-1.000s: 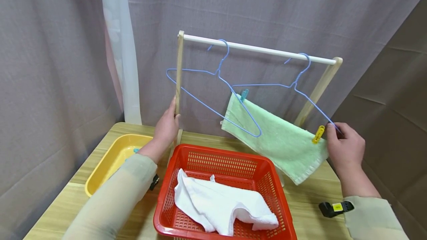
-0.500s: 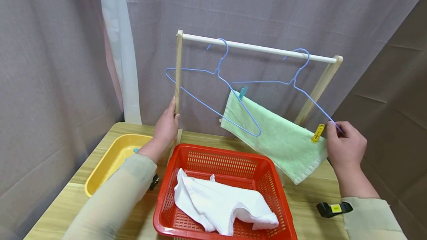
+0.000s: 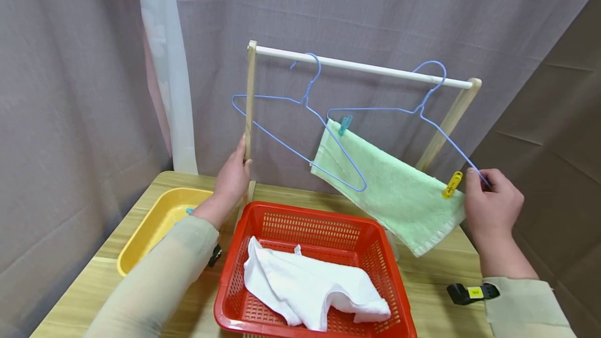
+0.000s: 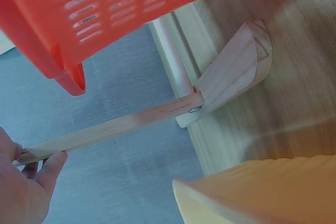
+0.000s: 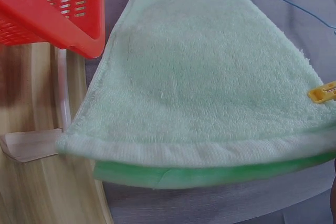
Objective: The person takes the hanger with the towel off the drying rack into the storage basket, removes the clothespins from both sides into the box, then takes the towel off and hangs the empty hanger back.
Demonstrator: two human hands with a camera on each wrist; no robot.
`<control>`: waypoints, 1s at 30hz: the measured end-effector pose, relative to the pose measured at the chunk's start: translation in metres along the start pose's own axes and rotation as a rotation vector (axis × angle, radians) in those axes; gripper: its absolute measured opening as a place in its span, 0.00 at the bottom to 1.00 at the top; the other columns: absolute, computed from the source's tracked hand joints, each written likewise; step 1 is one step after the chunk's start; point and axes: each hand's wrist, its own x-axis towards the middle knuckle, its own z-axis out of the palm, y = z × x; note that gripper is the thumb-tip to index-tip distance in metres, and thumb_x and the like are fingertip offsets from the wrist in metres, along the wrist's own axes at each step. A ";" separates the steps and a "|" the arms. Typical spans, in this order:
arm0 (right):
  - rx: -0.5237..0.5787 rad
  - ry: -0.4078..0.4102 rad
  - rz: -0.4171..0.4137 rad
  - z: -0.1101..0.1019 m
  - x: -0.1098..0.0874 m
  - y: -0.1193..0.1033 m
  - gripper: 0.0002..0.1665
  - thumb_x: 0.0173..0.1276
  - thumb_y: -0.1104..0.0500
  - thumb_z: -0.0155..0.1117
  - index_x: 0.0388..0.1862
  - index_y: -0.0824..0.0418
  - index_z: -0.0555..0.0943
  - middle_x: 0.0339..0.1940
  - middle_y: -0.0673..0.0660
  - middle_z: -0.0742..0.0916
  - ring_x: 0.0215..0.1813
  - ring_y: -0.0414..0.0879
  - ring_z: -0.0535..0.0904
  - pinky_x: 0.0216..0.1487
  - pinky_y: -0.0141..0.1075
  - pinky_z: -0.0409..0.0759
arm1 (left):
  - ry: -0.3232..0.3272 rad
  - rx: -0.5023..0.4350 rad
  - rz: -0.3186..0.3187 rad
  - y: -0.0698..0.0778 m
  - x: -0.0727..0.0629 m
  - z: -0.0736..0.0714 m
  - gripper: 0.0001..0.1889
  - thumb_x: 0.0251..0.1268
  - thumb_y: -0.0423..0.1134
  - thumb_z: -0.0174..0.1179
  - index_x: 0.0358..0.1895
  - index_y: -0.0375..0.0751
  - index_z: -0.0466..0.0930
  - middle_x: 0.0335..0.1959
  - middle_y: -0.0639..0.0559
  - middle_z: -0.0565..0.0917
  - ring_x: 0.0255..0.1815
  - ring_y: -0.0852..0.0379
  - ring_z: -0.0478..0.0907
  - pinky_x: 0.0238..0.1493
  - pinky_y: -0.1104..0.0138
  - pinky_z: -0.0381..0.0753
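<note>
My left hand (image 3: pixel 232 175) grips the left wooden post (image 3: pixel 250 103) of a small drying rack; the left wrist view shows fingers (image 4: pixel 51 170) around that post. At the right, my right hand (image 3: pixel 493 203) pinches the lower right corner of a blue wire hanger (image 3: pixel 448 137). Its hook loops over the white rail (image 3: pixel 357 68), with a gap above the rail. Folded over this hanger hangs a light green towel (image 3: pixel 385 181), slanting down to the right. A teal clothespin (image 3: pixel 345 125) and a yellow clothespin (image 3: pixel 452 185) clip its upper edge.
A second blue hanger (image 3: pixel 277 136) hangs bare on the rail's left part. In front stands a red basket (image 3: pixel 310 216) holding a white towel (image 3: pixel 310 286). A yellow tray (image 3: pixel 141 233) with teal clothespins sits left on the wooden table (image 3: pixel 75 296). Grey curtains hang behind.
My right hand has moved slightly right, and the right hanger with its green towel has risen and shifted right. Its hook now stands higher above the rail. The left hand keeps its grip.
</note>
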 end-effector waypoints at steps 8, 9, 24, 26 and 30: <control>-0.019 0.001 0.041 -0.007 0.001 -0.007 0.22 0.71 0.49 0.60 0.33 0.69 0.83 0.22 0.25 0.70 0.28 0.27 0.63 0.32 0.26 0.59 | -0.023 -0.022 -0.010 -0.001 -0.002 -0.001 0.40 0.78 0.38 0.49 0.80 0.65 0.34 0.74 0.40 0.64 0.64 0.38 0.72 0.59 0.45 0.74; -0.016 0.006 0.047 -0.008 0.000 -0.011 0.22 0.71 0.50 0.60 0.34 0.70 0.82 0.22 0.25 0.70 0.28 0.27 0.63 0.32 0.26 0.59 | -0.024 -0.024 -0.009 -0.002 -0.002 -0.001 0.40 0.78 0.38 0.50 0.80 0.65 0.34 0.74 0.40 0.64 0.65 0.38 0.72 0.59 0.45 0.74; -0.016 0.030 0.117 -0.024 -0.004 0.002 0.22 0.70 0.49 0.61 0.32 0.69 0.82 0.20 0.29 0.71 0.27 0.31 0.63 0.31 0.24 0.60 | -0.035 -0.058 -0.010 -0.009 -0.002 -0.006 0.41 0.76 0.34 0.51 0.81 0.61 0.36 0.70 0.36 0.67 0.60 0.37 0.74 0.57 0.45 0.76; -0.008 0.030 0.119 -0.027 -0.005 0.005 0.22 0.70 0.48 0.61 0.32 0.69 0.81 0.20 0.30 0.71 0.27 0.32 0.64 0.30 0.25 0.61 | -0.037 -0.065 -0.014 -0.011 -0.003 -0.006 0.41 0.76 0.33 0.51 0.81 0.60 0.36 0.67 0.35 0.69 0.59 0.37 0.75 0.56 0.45 0.76; 0.004 0.052 0.117 -0.033 -0.007 0.010 0.22 0.69 0.48 0.62 0.29 0.68 0.80 0.19 0.32 0.71 0.26 0.33 0.63 0.29 0.27 0.60 | -0.036 -0.077 -0.025 -0.013 -0.004 -0.007 0.41 0.76 0.33 0.51 0.81 0.60 0.37 0.62 0.35 0.71 0.55 0.38 0.76 0.54 0.46 0.79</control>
